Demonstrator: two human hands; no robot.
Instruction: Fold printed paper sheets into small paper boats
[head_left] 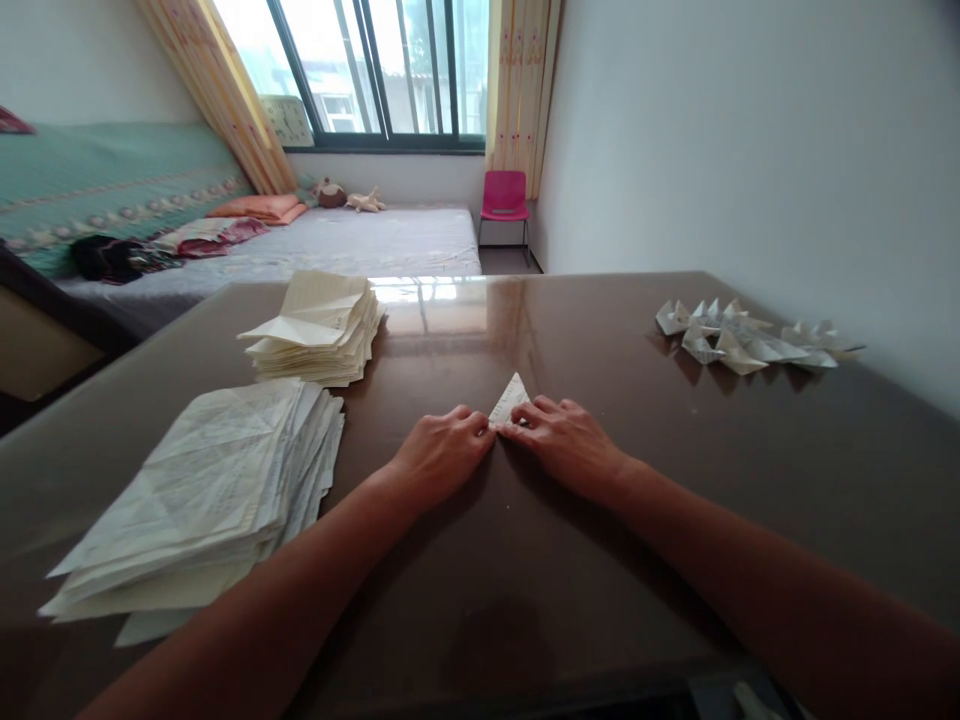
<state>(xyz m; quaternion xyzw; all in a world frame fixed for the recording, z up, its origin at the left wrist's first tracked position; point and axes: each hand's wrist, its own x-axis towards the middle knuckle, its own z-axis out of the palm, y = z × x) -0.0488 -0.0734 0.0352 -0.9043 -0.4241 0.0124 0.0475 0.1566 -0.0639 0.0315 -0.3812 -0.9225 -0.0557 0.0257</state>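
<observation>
A small sheet of paper folded to a white triangle (513,396) lies at the middle of the table, its point facing away from me. My left hand (450,440) has its fingers closed at the paper's near left corner. From the other side, my right hand (566,435) pinches the near right part, with fingers bent over it. Both hands hide the paper's lower edge. Folded paper boats (739,335), several of them, stand grouped at the far right of the table.
On the brown glossy table (600,600), a large stack of used paper sheets (202,480) lies at left, beside my left forearm. Behind it is a stack of smaller cream sheets (319,325). Beyond stand a bed (390,240) and a pink chair (505,197). A wall (750,130) borders the right.
</observation>
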